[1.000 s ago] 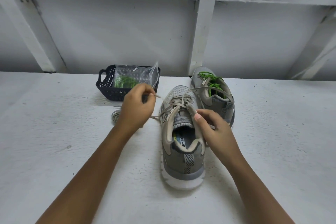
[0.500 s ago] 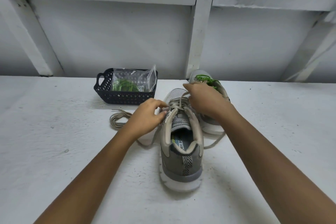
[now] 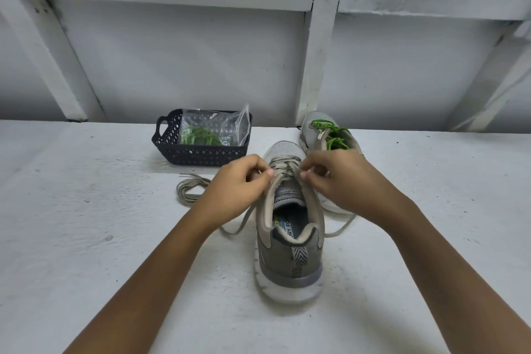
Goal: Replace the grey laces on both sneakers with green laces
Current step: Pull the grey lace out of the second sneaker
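A grey sneaker [image 3: 288, 253] stands heel toward me in the middle of the white surface, still threaded with a grey lace [image 3: 284, 165]. My left hand [image 3: 238, 187] pinches the lace at the left row of eyelets. My right hand [image 3: 336, 178] pinches it at the right row. Loose lace ends trail on both sides of the shoe. Behind my right hand, the second sneaker [image 3: 319, 131] carries a green lace [image 3: 330, 132]. A removed grey lace [image 3: 189, 190] lies coiled to the left.
A black perforated basket [image 3: 201, 152] sits at the back left, holding a clear plastic bag [image 3: 218, 128] with green laces inside. A white wall with beams and a vertical post [image 3: 316, 66] rises right behind the surface.
My left hand came back from pulling the lace out to the left and now sits at the eyelets. My right hand moved from the shoe's collar up to the lacing.
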Demonstrator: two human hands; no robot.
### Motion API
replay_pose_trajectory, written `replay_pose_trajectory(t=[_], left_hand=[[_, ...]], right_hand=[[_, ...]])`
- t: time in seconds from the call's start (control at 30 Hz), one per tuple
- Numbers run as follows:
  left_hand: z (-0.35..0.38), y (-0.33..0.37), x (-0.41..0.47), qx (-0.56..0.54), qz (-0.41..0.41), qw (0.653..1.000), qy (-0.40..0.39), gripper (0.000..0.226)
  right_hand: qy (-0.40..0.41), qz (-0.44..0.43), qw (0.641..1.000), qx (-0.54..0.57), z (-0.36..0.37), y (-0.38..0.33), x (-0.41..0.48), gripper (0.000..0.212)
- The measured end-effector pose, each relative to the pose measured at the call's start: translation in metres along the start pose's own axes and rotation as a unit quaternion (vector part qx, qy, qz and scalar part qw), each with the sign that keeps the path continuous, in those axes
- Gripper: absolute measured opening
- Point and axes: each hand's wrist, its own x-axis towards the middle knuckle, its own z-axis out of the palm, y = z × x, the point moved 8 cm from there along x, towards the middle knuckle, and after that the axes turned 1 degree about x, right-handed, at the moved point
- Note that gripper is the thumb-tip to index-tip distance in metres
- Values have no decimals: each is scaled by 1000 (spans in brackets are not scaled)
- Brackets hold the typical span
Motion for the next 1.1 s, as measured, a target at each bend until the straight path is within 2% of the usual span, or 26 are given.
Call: replay_pose_trajectory(t=[0.13, 0.27, 0.37, 0.43, 0.5, 0.67, 0.83, 1.1], left_hand=[[4, 20, -15, 30, 71, 997, 9, 13], [11, 28, -24, 72, 118, 990, -8, 7], [12, 26, -26, 84, 119, 989, 9, 24], [15, 22, -27, 95, 105, 990, 6, 43], [16, 15, -26, 95, 72, 993, 4, 53], [21, -6, -22, 72, -24, 997, -1, 52], [23, -13, -23, 46, -63, 997, 5, 51], [22, -17, -24, 5, -85, 996, 2, 50]], right_hand=[[-29, -24, 999, 3, 2, -9, -24, 20], [-106, -42, 993, -43, 13, -14, -35, 32], [-139, -29, 988, -54, 13, -12, -38, 35], [-126, -12, 991, -35, 6, -10, -37, 35], [-95, 0, 995, -20, -1, -7, -31, 34], [6, 48, 999, -4, -6, 6, 7, 19], [-85, 89, 992, -25, 24, 15, 38, 22], [-145, 152, 978, 10, 45, 29, 57, 25]])
